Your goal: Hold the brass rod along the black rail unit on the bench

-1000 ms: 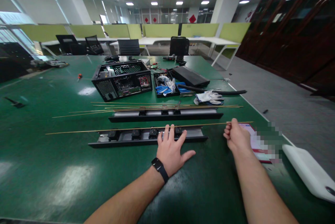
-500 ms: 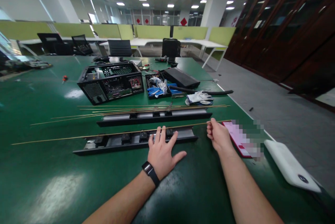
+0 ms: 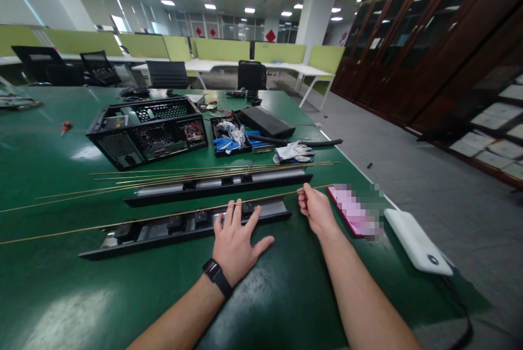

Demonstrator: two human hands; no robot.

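Right hand [image 3: 316,210] apparently pinching brass rod [image 3: 163,216] over black rail [image 3: 183,227]

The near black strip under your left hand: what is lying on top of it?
A thin brass rod runs along the near black strip, pinched by the right hand. The left hand covers part of the strip, hiding what lies beneath it.

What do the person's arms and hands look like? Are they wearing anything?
Both arms are bare, with no sleeves in view, and both hands are bare too, no gloves. The left hand has a black watch with a dark band strapped round its wrist. The right hand and its wrist wear nothing.
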